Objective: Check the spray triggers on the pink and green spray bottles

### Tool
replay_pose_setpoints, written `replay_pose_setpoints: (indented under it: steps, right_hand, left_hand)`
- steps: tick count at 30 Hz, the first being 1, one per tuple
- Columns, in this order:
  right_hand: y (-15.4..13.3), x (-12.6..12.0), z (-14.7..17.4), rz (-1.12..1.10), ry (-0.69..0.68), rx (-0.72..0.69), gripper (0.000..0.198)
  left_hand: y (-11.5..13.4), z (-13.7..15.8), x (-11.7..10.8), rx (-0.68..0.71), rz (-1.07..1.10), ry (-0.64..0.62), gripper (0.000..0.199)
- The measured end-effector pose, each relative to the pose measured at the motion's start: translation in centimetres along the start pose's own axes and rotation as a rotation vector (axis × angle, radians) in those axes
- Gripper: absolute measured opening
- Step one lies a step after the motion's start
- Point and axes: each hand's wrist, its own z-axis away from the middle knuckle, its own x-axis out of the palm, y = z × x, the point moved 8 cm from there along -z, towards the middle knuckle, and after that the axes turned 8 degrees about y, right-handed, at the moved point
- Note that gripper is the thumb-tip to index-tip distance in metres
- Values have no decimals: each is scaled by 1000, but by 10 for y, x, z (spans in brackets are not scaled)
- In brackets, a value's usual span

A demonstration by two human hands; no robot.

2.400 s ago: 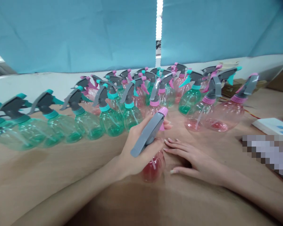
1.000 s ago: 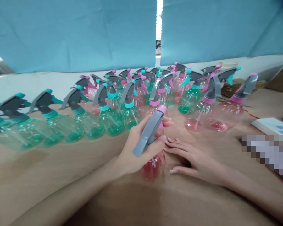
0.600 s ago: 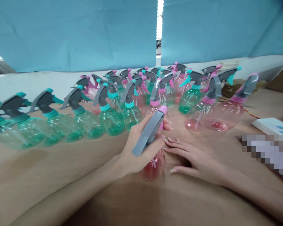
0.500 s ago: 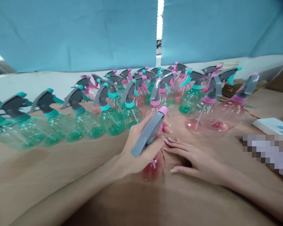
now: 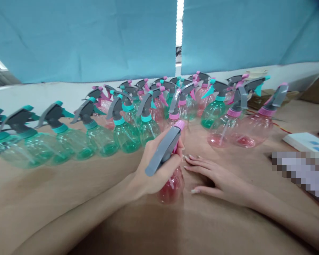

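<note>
My left hand (image 5: 159, 166) is wrapped round the neck and trigger of a pink spray bottle (image 5: 171, 189) with a grey and pink head. The bottle stands on the table and its nozzle points away from me. Most of its collar and trigger is hidden by the fingers. Just to its right, my right hand (image 5: 218, 177) lies on the table with its fingers stretched out, holding nothing. Beyond my left hand stands another pink spray bottle (image 5: 174, 116), partly covered. A green spray bottle (image 5: 127, 136) is among the nearest ones on the left.
Several green spray bottles (image 5: 60, 145) form a row along the left. More pink and green ones crowd the back, with a pink one (image 5: 255, 129) at the right. A white box-like thing (image 5: 300, 141) and a pixelated object (image 5: 303, 173) lie far right. A blue curtain (image 5: 95, 39) hangs behind.
The fingers of my left hand have drawn in closer round the trigger, and less of the fingertips shows. The right hand has stayed in place. The view has shifted slightly.
</note>
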Motion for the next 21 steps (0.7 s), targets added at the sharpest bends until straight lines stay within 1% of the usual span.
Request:
replay_pose_setpoints:
  steps: [5,9,11,16,21]
  right_hand:
    - [0,0,1,-7,7,0,67]
    - [0,1,0,2,2,0,68]
    - [0,1,0,9,5,-8,69]
    - [-1,1,-1,21,20,-27,68]
    - [-4,-2,-3,2,39,-30,68]
  left_hand:
    - [-2,0,2,-3,26,-14,14]
    - [-4,2,2,2,-34,1,34]
    - [-6,3,1,0,-28,19,39]
    - [-6,3,1,27,30,34,34]
    - [-7,4,1,38,-19,49,29]
